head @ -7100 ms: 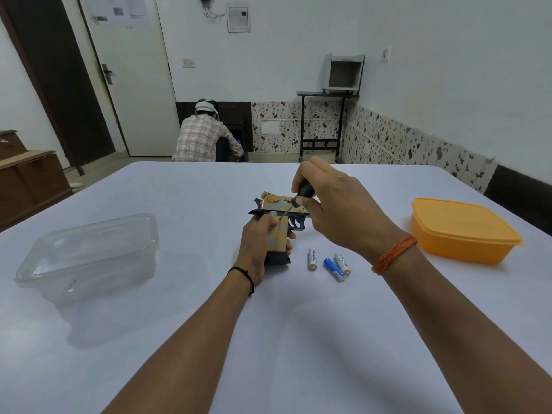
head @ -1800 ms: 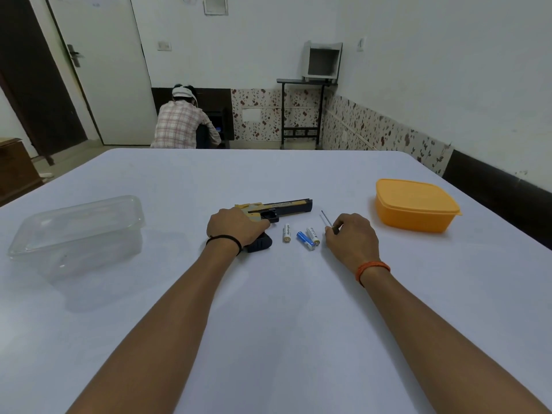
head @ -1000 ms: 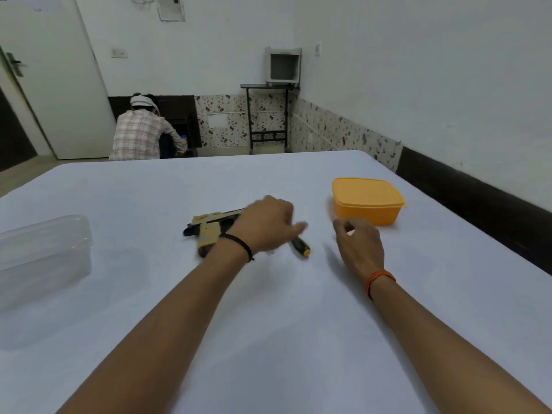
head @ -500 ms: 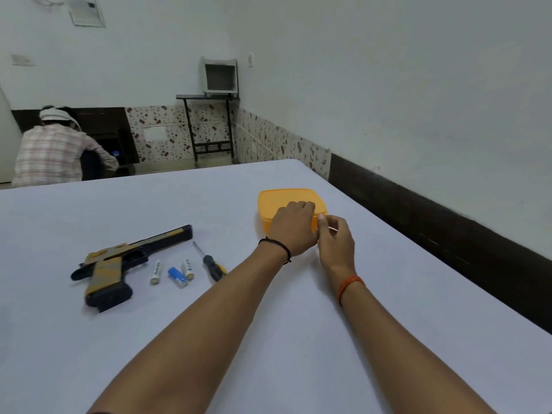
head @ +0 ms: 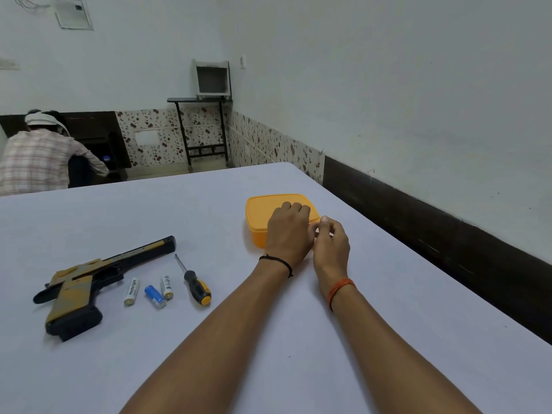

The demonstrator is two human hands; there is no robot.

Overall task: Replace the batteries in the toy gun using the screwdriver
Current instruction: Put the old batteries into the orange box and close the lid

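The black and tan toy gun (head: 89,282) lies on its side on the white table (head: 388,309), at the left. Beside it lie a white battery (head: 132,291), a blue battery (head: 155,296) and a second white battery (head: 167,287). To their right lies the screwdriver (head: 195,286), black and yellow handle toward me. My left hand (head: 288,231) rests on the lid of a shut orange container (head: 260,210) with its fingers bent over it. My right hand (head: 331,243) pinches the container's near right corner.
The table's right edge runs close to a wall with a dark skirting (head: 448,234). Beyond the far edge a person in a checked shirt (head: 38,156) crouches, facing away. A black stand (head: 203,127) with a box on it stands in the room's corner.
My hands left the gun and the screwdriver on the table and moved right to the orange container. In the last half second they stay on it, the right fingers shifting slightly at the corner.
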